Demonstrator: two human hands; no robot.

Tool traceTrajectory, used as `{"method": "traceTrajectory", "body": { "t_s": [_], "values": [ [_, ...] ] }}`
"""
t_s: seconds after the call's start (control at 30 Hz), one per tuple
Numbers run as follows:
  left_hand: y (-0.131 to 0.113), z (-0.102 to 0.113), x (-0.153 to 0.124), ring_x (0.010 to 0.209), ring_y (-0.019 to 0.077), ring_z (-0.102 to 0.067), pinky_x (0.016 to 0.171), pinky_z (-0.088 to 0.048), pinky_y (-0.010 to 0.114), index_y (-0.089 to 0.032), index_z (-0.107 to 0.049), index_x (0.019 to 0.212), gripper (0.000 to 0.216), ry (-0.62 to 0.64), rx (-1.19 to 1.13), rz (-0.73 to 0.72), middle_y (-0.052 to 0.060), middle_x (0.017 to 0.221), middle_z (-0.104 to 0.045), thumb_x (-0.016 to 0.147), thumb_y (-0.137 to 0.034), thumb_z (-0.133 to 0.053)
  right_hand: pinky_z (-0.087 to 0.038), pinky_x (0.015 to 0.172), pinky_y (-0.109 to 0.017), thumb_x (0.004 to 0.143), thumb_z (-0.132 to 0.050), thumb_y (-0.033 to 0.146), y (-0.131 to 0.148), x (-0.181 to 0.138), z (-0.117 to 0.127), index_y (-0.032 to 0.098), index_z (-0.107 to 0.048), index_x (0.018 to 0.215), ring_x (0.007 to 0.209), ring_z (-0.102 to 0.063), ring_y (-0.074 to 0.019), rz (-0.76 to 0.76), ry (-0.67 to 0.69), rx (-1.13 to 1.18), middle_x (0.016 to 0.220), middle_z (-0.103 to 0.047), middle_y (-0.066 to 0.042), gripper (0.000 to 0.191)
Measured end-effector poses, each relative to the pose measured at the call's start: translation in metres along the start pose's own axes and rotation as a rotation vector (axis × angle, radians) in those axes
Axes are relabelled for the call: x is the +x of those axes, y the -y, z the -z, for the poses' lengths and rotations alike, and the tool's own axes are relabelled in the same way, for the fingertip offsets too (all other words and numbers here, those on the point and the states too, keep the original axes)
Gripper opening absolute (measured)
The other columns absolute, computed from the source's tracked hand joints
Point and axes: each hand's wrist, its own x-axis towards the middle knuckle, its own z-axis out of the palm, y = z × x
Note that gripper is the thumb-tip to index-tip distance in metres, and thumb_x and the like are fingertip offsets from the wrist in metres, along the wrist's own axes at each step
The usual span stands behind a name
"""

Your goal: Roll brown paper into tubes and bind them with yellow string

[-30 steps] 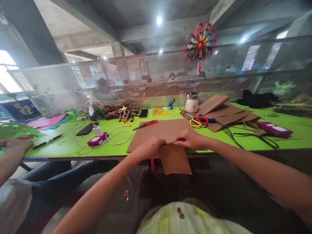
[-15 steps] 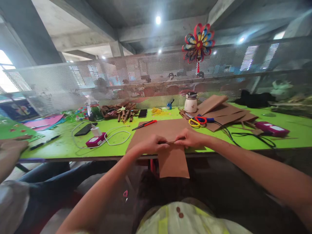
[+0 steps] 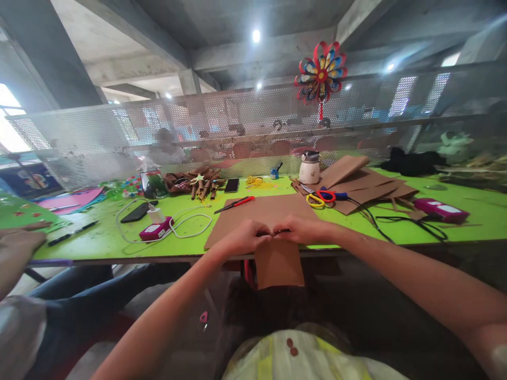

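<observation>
1. Holding the small brown paper [image 3: 278, 266] by its top, at the front edge of the green table [image 3: 99, 244], with most of it hanging down past that edge.
2. Having it between both hands: to the right of the left hand [image 3: 247, 237] and to the left of the right hand [image 3: 299, 230]. Touching it with both, so not finding one hand nearer.
3. Pinching the top with the left thumb and fingers, and pinching it with the right ones too, with the tips almost meeting.
4. Running the pinched top side to side, in line with the table's front edge. Showing about as much width as drop below the fingers, so not telling which way the whole paper is longer.
5. Pointing the loose end down, toward the pale shirt [image 3: 317, 364].
6. Having a big brown sheet [image 3: 273, 208] lying flat just past the hands, with its front left corner close to the table's front edge.
7. Seeing a red-handled tool [image 3: 234, 205] at the sheet's back left corner, and yellow and red scissors [image 3: 316, 201] by its back right corner.
8. Spotting a pale bottle [image 3: 309, 170] near the table's back edge.
</observation>
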Motion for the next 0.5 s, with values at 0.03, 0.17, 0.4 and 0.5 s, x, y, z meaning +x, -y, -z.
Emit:
{"method": "traceTrajectory", "body": {
  "t_s": [0.03, 0.17, 0.4, 0.5],
  "values": [
    [0.0, 0.002, -0.002, 0.061, 0.0102, -0.046, 0.055, -0.03, 0.02, -0.012, -0.066, 0.085, 0.026, 0.011, 0.008, -0.005, 0.0, 0.067, -0.058, 0.083, -0.028, -0.046, -0.036, 0.063, -0.024, 0.086, -0.047, 0.024, 0.0, 0.001, 0.0, 0.014, -0.069, 0.095, 0.068, -0.054, -0.0143, 0.004, 0.0, 0.008, 0.078, -0.068, -0.005, 0.026],
    [0.002, 0.007, -0.01, 0.062, 0.0107, -0.051, 0.055, -0.032, 0.019, -0.012, -0.065, 0.087, 0.029, 0.077, -0.01, -0.019, 0.001, 0.07, -0.061, 0.087, -0.029, -0.042, -0.035, 0.061, -0.023, 0.088, -0.044, 0.027, -0.003, 0.001, 0.0, 0.012, -0.069, 0.09, 0.066, -0.05, -0.0132, 0.002, 0.027, 0.028, 0.074, -0.065, -0.004, 0.028],
    [0.007, 0.009, -0.016, 0.057, 0.0112, -0.057, 0.054, -0.037, 0.019, -0.014, -0.057, 0.078, 0.028, 0.093, -0.081, 0.043, 0.001, 0.064, -0.061, 0.089, -0.033, -0.04, -0.033, 0.051, -0.021, 0.088, -0.045, 0.034, -0.011, -0.001, 0.004, 0.011, -0.063, 0.079, 0.051, -0.047, -0.01, -0.102, 0.046, 0.075, 0.055, -0.054, 0.0, 0.03],
    [0.014, 0.01, -0.016, 0.054, 0.0112, -0.059, 0.053, -0.039, 0.019, -0.016, -0.054, 0.079, 0.03, 0.095, -0.158, 0.055, -0.001, 0.059, -0.059, 0.091, -0.037, -0.037, -0.034, 0.048, -0.02, 0.087, -0.046, 0.039, -0.01, -0.006, 0.009, 0.012, -0.061, 0.079, 0.046, -0.048, -0.0097, -0.168, 0.02, 0.185, 0.049, -0.053, 0.002, 0.031]
  ]
}}
